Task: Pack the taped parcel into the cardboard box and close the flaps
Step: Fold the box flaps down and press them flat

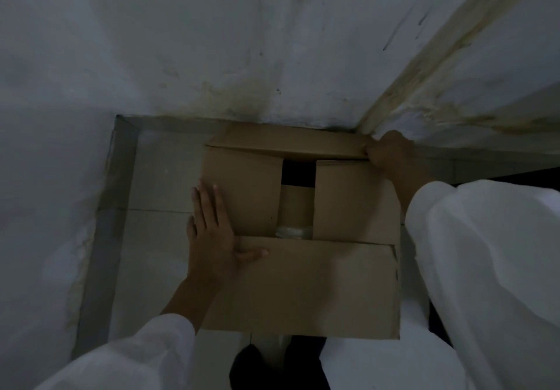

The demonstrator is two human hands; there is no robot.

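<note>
L hand (212, 235) flat on box (303, 283) flap

Two bare hands, no gloves, rings or watch in sight: left hand (212, 232) with short, pale nails; right hand (389, 150) seen only from the back, far right. Loose white sleeves on both arms, thin and softly creased. Left sleeve (145, 356) ends short of the wrist, forearm bare beyond the cuff. Right sleeve (485, 262) wide and billowy. Dark shoe (248, 365) at near edge, blurred.
</note>
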